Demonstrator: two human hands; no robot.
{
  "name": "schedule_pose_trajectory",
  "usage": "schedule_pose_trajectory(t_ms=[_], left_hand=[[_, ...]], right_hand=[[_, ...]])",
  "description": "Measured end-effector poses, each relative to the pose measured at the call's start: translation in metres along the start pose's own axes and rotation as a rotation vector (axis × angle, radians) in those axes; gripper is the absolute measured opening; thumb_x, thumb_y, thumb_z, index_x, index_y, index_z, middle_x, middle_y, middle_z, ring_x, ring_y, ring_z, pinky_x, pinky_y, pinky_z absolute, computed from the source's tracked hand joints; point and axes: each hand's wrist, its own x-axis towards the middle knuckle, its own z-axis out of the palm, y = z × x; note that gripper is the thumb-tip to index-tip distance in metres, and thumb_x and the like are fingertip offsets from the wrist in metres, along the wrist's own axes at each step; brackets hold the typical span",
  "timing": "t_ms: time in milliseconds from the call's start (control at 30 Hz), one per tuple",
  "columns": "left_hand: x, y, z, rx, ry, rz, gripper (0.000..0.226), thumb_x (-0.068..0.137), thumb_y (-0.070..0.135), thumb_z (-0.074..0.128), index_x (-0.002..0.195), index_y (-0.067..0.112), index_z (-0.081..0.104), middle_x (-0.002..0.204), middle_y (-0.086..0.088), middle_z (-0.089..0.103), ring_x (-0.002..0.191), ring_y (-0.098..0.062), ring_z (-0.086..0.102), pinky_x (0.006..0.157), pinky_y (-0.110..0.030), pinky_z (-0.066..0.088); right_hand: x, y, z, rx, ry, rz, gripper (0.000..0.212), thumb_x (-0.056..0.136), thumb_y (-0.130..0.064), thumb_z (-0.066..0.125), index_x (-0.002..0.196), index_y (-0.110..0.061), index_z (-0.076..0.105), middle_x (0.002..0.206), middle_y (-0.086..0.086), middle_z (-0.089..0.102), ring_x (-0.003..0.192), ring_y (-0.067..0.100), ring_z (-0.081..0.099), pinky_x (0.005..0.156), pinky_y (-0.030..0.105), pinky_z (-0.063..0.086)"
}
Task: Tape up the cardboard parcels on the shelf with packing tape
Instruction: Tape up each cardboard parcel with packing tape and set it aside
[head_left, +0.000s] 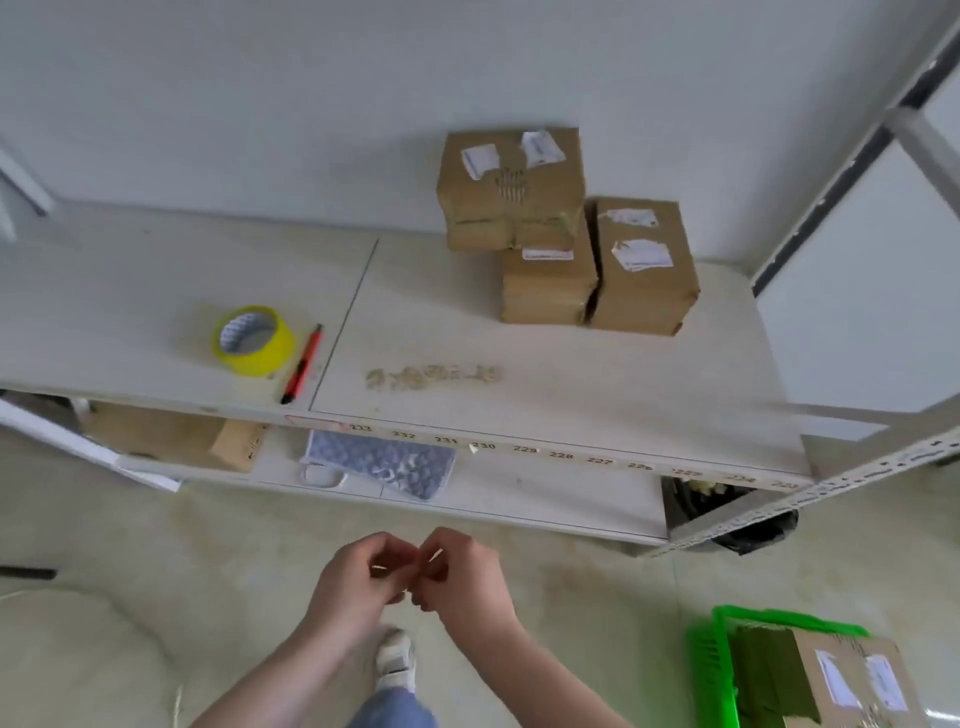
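Three cardboard parcels stand at the back right of the white shelf (571, 395): one (511, 187) rests on top of a second (548, 286), and a third (644, 270) stands beside them. A yellow roll of packing tape (253, 340) lies on the shelf's left part, with a red utility knife (302, 364) right beside it. My left hand (358, 582) and my right hand (462, 577) are held together below the shelf's front edge, fingertips touching, fingers curled. Whether a small scrap sits between the fingers I cannot tell.
Crumpled tape scraps (434, 375) lie mid-shelf. The lower shelf holds a cardboard box (171, 436) and a bubble mailer (382, 462). A green basket (711, 670) with a taped parcel (831, 680) sits on the floor at right. A black bin bag (748, 525) is under the shelf's right end.
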Motion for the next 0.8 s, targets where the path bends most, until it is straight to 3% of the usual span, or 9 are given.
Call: schedule_pose_trajectory(t_ms=[133, 300, 467, 533, 633, 800], left_hand=[[0.02, -0.013, -0.092, 0.081, 0.058, 0.036, 0.012, 0.081, 0.006, 0.077, 0.078, 0.017, 0.074, 0.073, -0.001, 0.074, 0.068, -0.019, 0.069, 0.069, -0.034, 0.056], [0.05, -0.008, -0.148, -0.002, 0.099, 0.095, 0.012, 0.083, 0.002, 0.074, 0.076, 0.012, 0.071, 0.069, -0.004, 0.072, 0.064, -0.019, 0.065, 0.071, -0.038, 0.056], [0.092, 0.013, -0.16, -0.048, 0.094, 0.17, 0.014, 0.086, 0.001, 0.07, 0.077, 0.012, 0.067, 0.067, -0.004, 0.065, 0.049, 0.0, 0.055, 0.055, -0.014, 0.047], [0.106, 0.022, -0.158, -0.047, 0.091, 0.18, 0.014, 0.086, 0.002, 0.069, 0.077, 0.012, 0.067, 0.066, -0.004, 0.064, 0.046, 0.001, 0.052, 0.05, -0.011, 0.041], [0.125, 0.034, -0.154, -0.024, 0.095, 0.18, 0.015, 0.086, 0.005, 0.071, 0.076, 0.016, 0.067, 0.066, -0.002, 0.065, 0.051, -0.006, 0.054, 0.055, -0.019, 0.043], [0.155, 0.059, -0.149, 0.005, 0.122, 0.185, 0.011, 0.086, 0.005, 0.07, 0.079, 0.014, 0.068, 0.073, 0.0, 0.067, 0.061, -0.016, 0.059, 0.069, -0.032, 0.052]], right_hand=[[0.036, -0.058, 0.062, 0.004, -0.034, 0.018, 0.027, 0.078, 0.004, 0.057, 0.073, -0.022, 0.053, 0.068, 0.007, 0.067, 0.055, 0.014, 0.06, 0.065, 0.035, 0.057], [0.077, -0.103, 0.09, 0.014, 0.021, 0.017, 0.022, 0.081, 0.003, 0.069, 0.074, -0.014, 0.057, 0.072, 0.014, 0.069, 0.058, 0.019, 0.065, 0.066, 0.035, 0.059], [0.114, -0.125, 0.083, 0.117, 0.134, 0.06, 0.021, 0.079, 0.006, 0.071, 0.068, -0.009, 0.061, 0.063, 0.012, 0.065, 0.055, 0.023, 0.061, 0.062, 0.033, 0.058], [0.127, -0.129, 0.076, 0.092, 0.151, 0.062, 0.022, 0.081, 0.004, 0.07, 0.067, -0.01, 0.061, 0.062, 0.011, 0.065, 0.055, 0.023, 0.062, 0.062, 0.035, 0.057], [0.145, -0.133, 0.067, 0.089, 0.191, 0.06, 0.024, 0.079, 0.005, 0.069, 0.065, -0.012, 0.062, 0.058, 0.01, 0.065, 0.054, 0.025, 0.062, 0.066, 0.044, 0.057], [0.171, -0.142, 0.046, -0.002, 0.196, 0.047, 0.02, 0.081, -0.004, 0.073, 0.066, -0.016, 0.065, 0.058, 0.002, 0.064, 0.054, 0.016, 0.06, 0.069, 0.041, 0.057]])
